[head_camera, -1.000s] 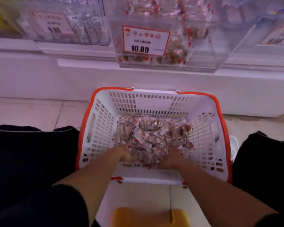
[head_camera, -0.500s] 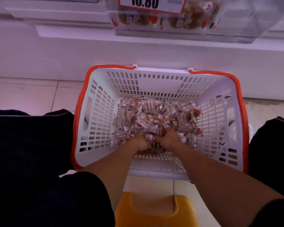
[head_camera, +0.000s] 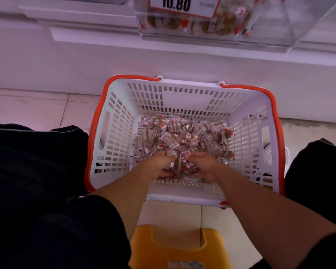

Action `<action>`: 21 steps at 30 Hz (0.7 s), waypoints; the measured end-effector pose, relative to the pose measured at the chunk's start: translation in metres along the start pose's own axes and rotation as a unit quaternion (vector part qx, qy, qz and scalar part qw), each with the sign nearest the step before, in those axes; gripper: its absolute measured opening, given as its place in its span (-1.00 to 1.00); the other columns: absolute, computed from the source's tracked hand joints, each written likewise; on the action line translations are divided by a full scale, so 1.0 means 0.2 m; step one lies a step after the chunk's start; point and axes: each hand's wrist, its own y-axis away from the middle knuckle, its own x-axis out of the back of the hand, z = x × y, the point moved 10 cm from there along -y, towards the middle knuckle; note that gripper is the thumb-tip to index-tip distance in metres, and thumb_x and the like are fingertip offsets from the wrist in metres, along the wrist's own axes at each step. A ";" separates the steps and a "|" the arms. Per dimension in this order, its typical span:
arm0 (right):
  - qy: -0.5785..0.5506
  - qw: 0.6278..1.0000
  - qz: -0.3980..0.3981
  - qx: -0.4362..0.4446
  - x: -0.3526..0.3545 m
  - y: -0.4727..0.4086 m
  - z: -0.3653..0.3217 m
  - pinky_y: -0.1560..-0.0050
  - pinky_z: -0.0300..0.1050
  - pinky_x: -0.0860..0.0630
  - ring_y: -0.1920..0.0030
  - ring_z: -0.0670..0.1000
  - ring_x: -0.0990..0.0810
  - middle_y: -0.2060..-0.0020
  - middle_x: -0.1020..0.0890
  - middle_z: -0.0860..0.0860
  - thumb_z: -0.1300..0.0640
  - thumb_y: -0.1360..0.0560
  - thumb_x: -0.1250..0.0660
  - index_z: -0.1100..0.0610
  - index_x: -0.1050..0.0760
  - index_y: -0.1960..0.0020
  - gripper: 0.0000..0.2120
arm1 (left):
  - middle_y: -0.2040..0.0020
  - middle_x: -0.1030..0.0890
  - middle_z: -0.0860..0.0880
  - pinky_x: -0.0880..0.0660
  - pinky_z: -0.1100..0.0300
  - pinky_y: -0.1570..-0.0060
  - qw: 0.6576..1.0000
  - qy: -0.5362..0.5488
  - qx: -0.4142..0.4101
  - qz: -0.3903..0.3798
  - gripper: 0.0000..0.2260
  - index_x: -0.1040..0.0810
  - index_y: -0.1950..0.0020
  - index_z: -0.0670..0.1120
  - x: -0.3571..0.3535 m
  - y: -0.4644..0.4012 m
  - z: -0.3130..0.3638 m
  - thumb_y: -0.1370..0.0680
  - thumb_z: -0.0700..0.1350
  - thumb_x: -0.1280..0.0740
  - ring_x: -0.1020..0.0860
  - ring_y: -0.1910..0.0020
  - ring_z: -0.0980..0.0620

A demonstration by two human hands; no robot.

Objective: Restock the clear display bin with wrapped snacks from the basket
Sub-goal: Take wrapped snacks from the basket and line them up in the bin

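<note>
A white slotted basket with an orange rim point(head_camera: 116, 133) stands on the floor in front of me, its bottom covered by a heap of small wrapped snacks point(head_camera: 184, 134). Both hands are down in the heap's near side. My left hand point(head_camera: 157, 166) and my right hand point(head_camera: 203, 166) curl toward each other and grip a bunch of snacks between them. The clear display bin point(head_camera: 270, 28) hangs on the shelf above the basket, with a few snacks inside and a price tag reading 10.80 point(head_camera: 182, 5) on its front.
A yellow stool point(head_camera: 177, 247) sits under me at the bottom edge. My dark-clothed knees point(head_camera: 37, 162) flank the basket on both sides. A white shelf base point(head_camera: 163, 61) runs behind the basket, and pale floor tiles point(head_camera: 37, 107) lie to the left.
My hands moved from apart at the near side of the heap to together at its middle, gathering snacks. The view tilted down, so the bin slid toward the top edge.
</note>
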 end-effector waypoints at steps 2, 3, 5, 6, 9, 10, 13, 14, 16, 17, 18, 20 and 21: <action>0.000 1.000 -0.013 -0.010 -0.01 0.03 -0.01 0.05 0.14 -0.60 -0.07 0.22 -0.58 -0.06 -0.58 0.16 0.05 -0.58 -0.36 0.17 -0.56 -0.25 -0.70 | -0.27 -0.56 -0.09 -0.61 -0.13 -0.10 0.999 0.026 0.001 -0.038 -0.84 -0.57 -0.18 -0.07 -0.03 0.06 0.03 -0.65 -0.07 -0.29 -0.53 -0.25 -0.10; 0.002 1.000 -0.018 -0.013 -0.02 0.05 -0.02 0.10 0.09 -0.57 0.01 0.20 -0.59 -0.01 -0.61 0.16 0.04 -0.59 -0.33 0.18 -0.55 -0.26 -0.69 | -0.23 -0.60 -0.11 -0.62 -0.14 -0.07 0.997 0.036 0.001 -0.062 -0.84 -0.59 -0.15 -0.08 -0.05 0.09 0.04 -0.65 -0.06 -0.28 -0.57 -0.21 -0.11; 0.009 1.000 -0.025 -0.011 -0.03 0.08 -0.04 0.15 0.02 -0.53 0.13 0.16 -0.61 0.08 -0.65 0.16 0.02 -0.61 -0.28 0.20 -0.55 -0.23 -0.69 | -0.17 -0.65 -0.15 -0.65 -0.11 0.02 0.994 0.058 -0.002 -0.094 -0.82 -0.59 -0.17 -0.09 -0.09 0.15 0.07 -0.63 -0.06 -0.32 -0.63 -0.12 -0.12; 0.023 0.999 -0.026 0.000 -0.04 0.10 -0.07 0.13 0.00 -0.51 0.13 0.14 -0.61 0.07 -0.66 0.15 0.01 -0.62 -0.26 0.20 -0.56 -0.21 -0.69 | -0.15 -0.65 -0.15 -0.65 -0.11 0.02 0.994 0.055 -0.008 -0.099 -0.80 -0.57 -0.20 -0.10 -0.10 0.17 0.09 -0.60 -0.08 -0.37 -0.64 -0.10 -0.12; 0.159 0.984 0.009 0.080 -0.03 0.19 -0.24 0.00 -0.10 -0.39 -0.01 0.06 -0.53 0.04 -0.61 0.04 0.04 -0.64 -0.23 0.14 -0.57 -0.05 -0.78 | -0.24 -0.59 -0.19 -0.55 -0.13 -0.20 0.986 -0.148 -0.065 -0.030 -0.59 -0.42 -0.38 -0.17 -0.05 0.21 0.18 -0.58 -0.11 -0.41 -0.60 -0.17 -0.14; 0.216 0.969 0.032 0.114 -0.01 0.22 -0.32 0.04 -0.14 -0.38 0.05 0.05 -0.50 0.15 -0.57 0.04 0.07 -0.65 -0.22 0.13 -0.54 0.08 -0.79 | -0.32 -0.53 -0.20 -0.51 -0.09 -0.25 0.967 -0.239 -0.085 0.005 -0.52 -0.35 -0.45 -0.17 -0.02 0.22 0.23 -0.58 -0.11 -0.41 -0.55 -0.23 -0.17; 0.337 0.924 0.042 0.173 0.00 0.35 -0.53 0.24 -0.13 -0.44 0.27 0.03 -0.49 0.27 -0.54 0.10 0.13 -0.65 -0.22 0.23 -0.50 0.15 -0.75 | -0.37 -0.42 -0.19 -0.55 0.02 -0.05 0.942 -0.315 -0.105 0.039 -0.34 -0.09 -0.57 -0.11 0.02 0.33 0.36 -0.58 -0.18 -0.39 -0.52 -0.19 -0.13; 0.356 0.917 0.024 0.178 0.00 0.40 -0.59 0.24 -0.11 -0.47 0.27 0.02 -0.51 0.23 -0.58 0.12 0.14 -0.64 -0.23 0.26 -0.54 0.07 -0.77 | -0.36 -0.44 -0.17 -0.58 0.02 0.03 0.947 -0.302 -0.107 0.021 -0.32 -0.08 -0.58 -0.09 0.01 0.39 0.40 -0.57 -0.18 -0.40 -0.55 -0.14 -0.12; 0.379 0.904 0.009 0.198 0.02 0.54 -0.74 0.22 -0.11 -0.47 0.25 0.00 -0.51 0.16 -0.61 0.14 0.13 -0.62 -0.28 0.28 -0.58 -0.02 -0.78 | -0.17 -0.57 -0.11 -0.54 0.08 0.21 0.967 -0.226 -0.110 -0.038 -0.45 -0.31 -0.46 -0.11 0.00 0.53 0.51 -0.54 -0.17 -0.45 -0.61 0.06 -0.06; 0.377 0.901 0.010 0.216 0.04 0.63 -0.84 0.24 -0.15 -0.43 0.27 -0.01 -0.48 0.18 -0.60 0.16 0.15 -0.61 -0.30 0.30 -0.59 -0.01 -0.79 | 0.04 -0.60 -0.09 -0.48 0.13 0.29 0.970 -0.202 -0.119 -0.065 -0.62 -0.45 -0.30 -0.15 -0.01 0.61 0.58 -0.52 -0.18 -0.46 -0.58 0.22 -0.01; 0.363 0.902 0.013 0.236 0.06 0.72 -0.93 0.23 -0.16 -0.40 0.27 0.00 -0.47 0.20 -0.58 0.21 0.19 -0.58 -0.32 0.35 -0.58 0.00 -0.80 | 0.22 -0.56 -0.06 -0.43 0.17 0.35 0.968 -0.192 -0.137 -0.083 -0.79 -0.53 -0.10 -0.16 -0.01 0.71 0.67 -0.51 -0.22 -0.45 -0.51 0.35 0.04; 0.321 0.906 0.025 0.274 0.11 0.93 -1.10 0.19 -0.11 -0.40 0.23 0.03 -0.46 0.22 -0.57 0.30 0.25 -0.54 -0.37 0.41 -0.58 0.02 -0.81 | 0.35 -0.45 -0.05 -0.35 0.21 0.39 0.956 -0.204 -0.181 -0.109 -0.88 -0.50 0.07 -0.14 -0.02 0.93 0.87 -0.52 -0.32 -0.39 -0.41 0.42 0.09; 0.298 0.907 0.033 0.295 0.14 1.04 -1.17 0.20 -0.10 -0.41 0.25 0.03 -0.48 0.24 -0.59 0.29 0.24 -0.52 -0.40 0.40 -0.60 0.05 -0.82 | 0.32 -0.44 -0.06 -0.34 0.22 0.38 0.949 -0.210 -0.203 -0.117 -0.87 -0.49 0.05 -0.14 -0.03 1.04 0.96 -0.53 -0.36 -0.35 -0.40 0.39 0.09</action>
